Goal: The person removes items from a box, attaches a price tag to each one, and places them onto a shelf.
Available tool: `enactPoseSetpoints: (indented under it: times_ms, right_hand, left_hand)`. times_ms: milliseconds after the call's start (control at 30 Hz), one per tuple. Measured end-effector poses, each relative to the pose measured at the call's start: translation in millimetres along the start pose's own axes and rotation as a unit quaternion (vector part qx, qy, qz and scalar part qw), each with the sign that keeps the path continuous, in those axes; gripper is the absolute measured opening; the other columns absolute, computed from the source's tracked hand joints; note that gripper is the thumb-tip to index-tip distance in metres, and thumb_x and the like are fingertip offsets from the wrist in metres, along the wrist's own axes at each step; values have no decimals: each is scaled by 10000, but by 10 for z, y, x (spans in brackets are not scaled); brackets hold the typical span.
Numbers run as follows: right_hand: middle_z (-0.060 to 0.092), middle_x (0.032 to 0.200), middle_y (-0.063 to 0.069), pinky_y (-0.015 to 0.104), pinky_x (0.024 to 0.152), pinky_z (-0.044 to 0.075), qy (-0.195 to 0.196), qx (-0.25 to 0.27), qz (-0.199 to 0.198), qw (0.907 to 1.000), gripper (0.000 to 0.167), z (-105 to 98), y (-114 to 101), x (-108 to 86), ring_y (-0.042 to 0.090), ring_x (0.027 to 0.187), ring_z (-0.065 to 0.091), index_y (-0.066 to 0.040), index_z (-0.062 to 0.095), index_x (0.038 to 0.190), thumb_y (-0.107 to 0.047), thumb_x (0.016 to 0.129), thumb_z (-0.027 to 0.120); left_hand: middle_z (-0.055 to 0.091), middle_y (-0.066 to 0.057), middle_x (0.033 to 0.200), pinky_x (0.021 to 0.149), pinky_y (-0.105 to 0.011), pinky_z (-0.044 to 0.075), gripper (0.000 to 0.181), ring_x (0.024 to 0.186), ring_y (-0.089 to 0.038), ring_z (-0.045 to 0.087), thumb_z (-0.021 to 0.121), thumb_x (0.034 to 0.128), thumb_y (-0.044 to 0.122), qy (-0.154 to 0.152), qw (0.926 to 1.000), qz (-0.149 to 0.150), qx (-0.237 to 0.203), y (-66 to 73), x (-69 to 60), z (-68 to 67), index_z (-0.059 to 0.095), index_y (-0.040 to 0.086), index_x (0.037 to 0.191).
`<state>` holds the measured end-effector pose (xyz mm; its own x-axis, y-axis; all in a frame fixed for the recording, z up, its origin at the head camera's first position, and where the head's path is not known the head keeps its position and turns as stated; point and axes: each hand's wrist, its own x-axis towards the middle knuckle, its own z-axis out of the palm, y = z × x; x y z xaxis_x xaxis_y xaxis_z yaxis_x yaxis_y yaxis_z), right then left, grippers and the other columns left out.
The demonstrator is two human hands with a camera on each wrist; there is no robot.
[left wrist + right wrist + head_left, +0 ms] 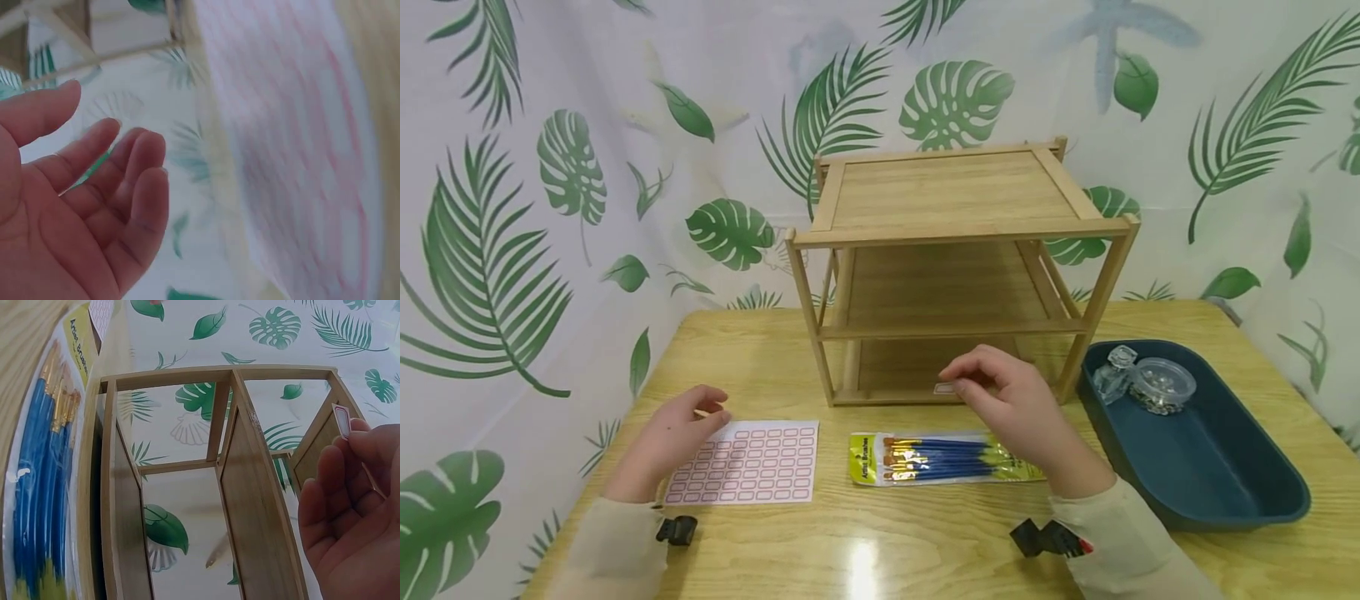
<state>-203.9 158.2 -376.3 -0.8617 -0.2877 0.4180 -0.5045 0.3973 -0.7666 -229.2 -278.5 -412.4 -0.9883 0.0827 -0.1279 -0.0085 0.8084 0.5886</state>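
A: ok what's the right hand (1011,408) doing? From the head view I mostly get the back of it.

B: Pinching a label (342,420) between thumb and forefinger, other fingers curled. It slants in from the lower right, tip of the label poking out in front of the shelf (955,187). Can't tell how near to the wood, but the right wrist view shows the red border way clearer.

A: And the left hand (673,433)?

B: Relaxed, hanging over the upper left part of the sheet (775,467). Left wrist view gives you the palm: fingers loosely bent, thumb well apart from them. Head view hides that. Can't tell if it's touching the paper, and the print's just pink blur in that view.

A: Brushes (936,460)?

B: Flat in their packet on the table, right of the sheet, right end partly behind the right hand. Right wrist view has them too. Only the head view gets the bin (1217,475), with a bottle (1111,382) and a tub (1162,383) inside.
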Motion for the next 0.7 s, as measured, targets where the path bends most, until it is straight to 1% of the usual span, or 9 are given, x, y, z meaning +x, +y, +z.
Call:
enactPoseSetpoints:
  times_ms: [133, 267, 367, 467, 567, 700]
  right_hand:
    - [675, 1027, -60, 293, 712, 535, -24, -34, 101, 9999, 143, -15, -14, -7, 157, 843, 626, -183, 719, 1064, -88, 1007, 629]
    - [684, 1017, -58, 299, 717, 539, -25, -112, 150, 9998, 132, -14, -12, -10, 148, 840, 623, -160, 715, 1064, -75, 998, 638]
    - [689, 1001, -60, 301, 710, 537, -26, -209, 151, 9997, 122, -8, -16, -12, 146, 831, 620, -136, 714, 1065, -67, 990, 649]
    - [693, 993, -68, 308, 713, 537, -36, -274, 158, 9995, 123, -3, -30, -13, 141, 834, 619, -148, 712, 1059, -68, 982, 661]
    - [694, 988, -71, 318, 718, 539, -45, -266, 178, 9995, 131, 0, -44, -11, 139, 839, 622, -175, 710, 1052, -74, 979, 668]
    - [695, 984, -65, 321, 723, 544, -49, -211, 189, 9996, 122, 6, -58, -11, 138, 839, 629, -173, 707, 1051, -81, 979, 672]
  left_hand:
    - [638, -72, 1198, 897, -485, 499, 356, 1060, -261, 605, 609, 1028, 266, 83, 9977, 623, -266, 376, -9, 136, 597, 94, 1340]
    - [659, -7, 1116, 860, -448, 519, 298, 1013, -210, 615, 635, 1015, 250, 157, 9916, 1205, -448, 730, -37, 254, 637, 133, 1289]
    - [662, 41, 1042, 825, -405, 523, 251, 953, -164, 610, 656, 1001, 223, 238, 9846, 1639, -562, 994, -76, 338, 661, 146, 1240]
    - [656, 82, 983, 798, -368, 524, 206, 907, -123, 601, 669, 993, 196, 294, 9763, 2040, -659, 1248, -112, 425, 676, 156, 1195]
    - [650, 109, 968, 780, -344, 532, 178, 880, -95, 599, 671, 995, 192, 227, 9687, 2349, -766, 1476, -135, 515, 681, 167, 1170]
    - [650, 130, 976, 772, -312, 538, 152, 864, -57, 604, 668, 1001, 223, 95, 9580, 2746, -824, 1719, -117, 630, 684, 173, 1143]
